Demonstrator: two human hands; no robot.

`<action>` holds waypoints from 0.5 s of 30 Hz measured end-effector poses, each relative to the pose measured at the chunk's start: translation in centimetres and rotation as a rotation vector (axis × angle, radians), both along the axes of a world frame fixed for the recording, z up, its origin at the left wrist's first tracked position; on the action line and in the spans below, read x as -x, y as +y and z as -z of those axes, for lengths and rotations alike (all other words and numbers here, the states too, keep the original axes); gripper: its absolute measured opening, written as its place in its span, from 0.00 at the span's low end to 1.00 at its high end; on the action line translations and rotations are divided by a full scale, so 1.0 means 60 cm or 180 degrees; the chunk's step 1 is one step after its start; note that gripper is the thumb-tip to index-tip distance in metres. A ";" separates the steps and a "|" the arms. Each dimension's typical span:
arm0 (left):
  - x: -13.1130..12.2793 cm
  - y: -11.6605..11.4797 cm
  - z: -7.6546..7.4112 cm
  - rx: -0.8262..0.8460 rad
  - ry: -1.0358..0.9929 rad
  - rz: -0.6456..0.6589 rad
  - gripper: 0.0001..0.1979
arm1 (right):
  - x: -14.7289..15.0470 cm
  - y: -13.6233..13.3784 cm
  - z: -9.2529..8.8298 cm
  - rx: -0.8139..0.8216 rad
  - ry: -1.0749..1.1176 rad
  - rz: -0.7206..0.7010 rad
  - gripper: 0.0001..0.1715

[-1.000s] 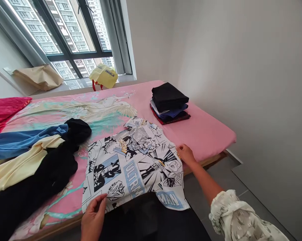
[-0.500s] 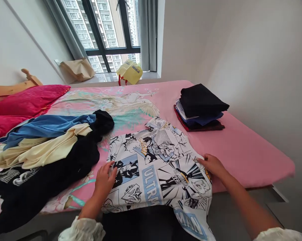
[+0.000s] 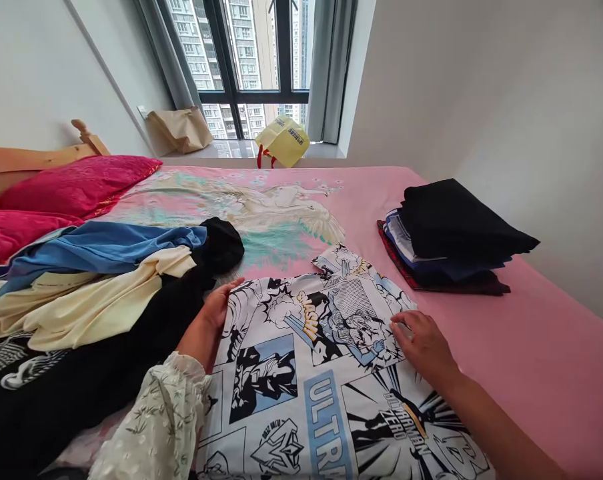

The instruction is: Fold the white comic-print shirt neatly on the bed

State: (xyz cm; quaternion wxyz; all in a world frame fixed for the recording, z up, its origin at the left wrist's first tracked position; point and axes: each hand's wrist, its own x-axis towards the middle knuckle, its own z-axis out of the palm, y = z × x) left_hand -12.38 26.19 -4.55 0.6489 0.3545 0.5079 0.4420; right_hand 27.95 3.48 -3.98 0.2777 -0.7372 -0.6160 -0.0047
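A white shirt (image 3: 276, 333) with black, blue and yellow comic-style print, lettered "ULTRAMAN ZERO", lies spread on the bed in front of me. The near end of the shirt runs out of the bottom of the view. My left hand (image 3: 220, 305) grips its upper left edge, with part of the fingers hidden by the cloth. On the upper right side, my right hand (image 3: 424, 343) has thumb and forefinger curled together in a pinch at the fabric. The shirt's narrow upper part points toward the window.
Loose clothes lie heaped at left: a blue garment (image 3: 116, 247), a cream garment (image 3: 106, 303) and black ones (image 3: 156, 347). A folded stack topped by black cloth (image 3: 461, 220) sits at right on the pink bed (image 3: 556, 360). Red pillows (image 3: 81, 187), a paper bag (image 3: 184, 130) and a yellow bag (image 3: 284, 141) are farther back.
My left hand has moved up to the shirt's upper left edge, and my right hand up along its right side. The shirt sits closer, and the view has turned left.
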 end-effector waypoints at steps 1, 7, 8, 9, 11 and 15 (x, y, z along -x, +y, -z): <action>0.001 -0.002 0.006 -0.0001 -0.0024 0.0054 0.14 | 0.006 0.017 0.007 -0.0061 -0.0104 -0.0083 0.16; 0.002 0.014 0.033 -0.0368 0.0615 -0.0002 0.25 | 0.037 0.069 0.065 -0.0005 -0.0827 0.0340 0.16; 0.001 0.023 0.033 -0.0463 0.0763 -0.0058 0.24 | 0.039 0.068 0.070 -0.0016 -0.0887 0.0373 0.16; 0.001 0.034 0.032 -0.0549 0.0895 -0.0104 0.23 | 0.041 0.067 0.073 -0.0035 -0.0921 0.0376 0.16; 0.000 0.052 0.028 -0.0659 0.1087 -0.0124 0.19 | 0.041 0.063 0.074 -0.0053 -0.0952 0.0369 0.16; 0.008 0.066 0.021 -0.0798 0.1335 -0.0101 0.19 | 0.040 0.065 0.072 -0.0069 -0.1020 0.0379 0.17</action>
